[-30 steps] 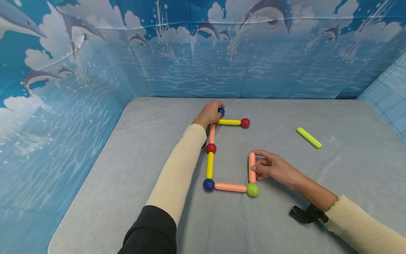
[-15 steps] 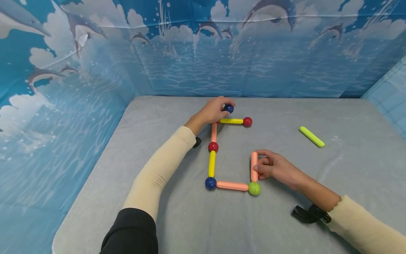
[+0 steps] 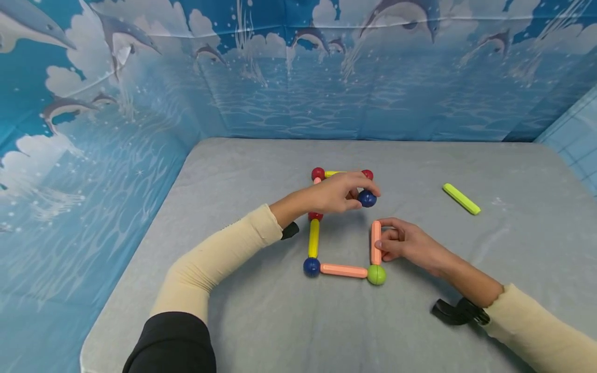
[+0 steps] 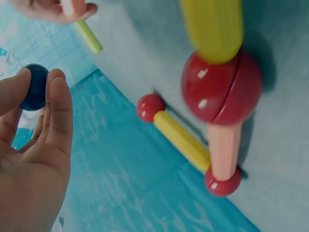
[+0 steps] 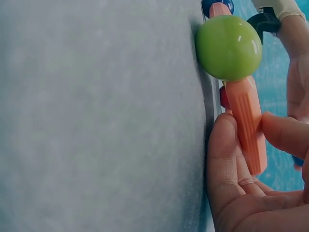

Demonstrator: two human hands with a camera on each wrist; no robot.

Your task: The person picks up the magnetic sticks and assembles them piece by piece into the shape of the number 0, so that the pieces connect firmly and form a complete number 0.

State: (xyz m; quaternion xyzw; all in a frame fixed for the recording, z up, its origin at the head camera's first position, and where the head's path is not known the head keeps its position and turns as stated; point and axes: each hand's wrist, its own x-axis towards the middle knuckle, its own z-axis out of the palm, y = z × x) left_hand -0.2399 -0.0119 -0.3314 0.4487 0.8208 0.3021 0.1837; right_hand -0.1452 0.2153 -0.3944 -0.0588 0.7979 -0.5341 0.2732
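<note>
My left hand (image 3: 338,192) pinches a blue ball (image 3: 367,198) between thumb and fingers, above the table and inside the outline of joined rods and balls. My right hand (image 3: 407,243) pinches an orange rod (image 5: 247,128) whose near end meets a green ball (image 3: 377,274). From that ball another orange rod (image 3: 344,270) runs left to a second blue ball (image 3: 311,267). A yellow rod (image 3: 314,238) leads away to a red ball (image 4: 222,87). Farther on, an orange rod (image 4: 225,152), a corner red ball (image 3: 318,174), a yellow rod (image 4: 182,140) and an end red ball (image 4: 150,107) follow.
A loose lime-green rod (image 3: 462,199) lies on the grey table (image 3: 527,228) at the right. Behind the table hangs a blue curtain (image 3: 298,93) printed with dolphins. A black wrist strap (image 3: 459,312) sits on my right forearm.
My left hand has carried the blue ball from beside the far corner red ball rightward and nearer, toward the upright orange rod. My right hand keeps its hold on that rod.
</note>
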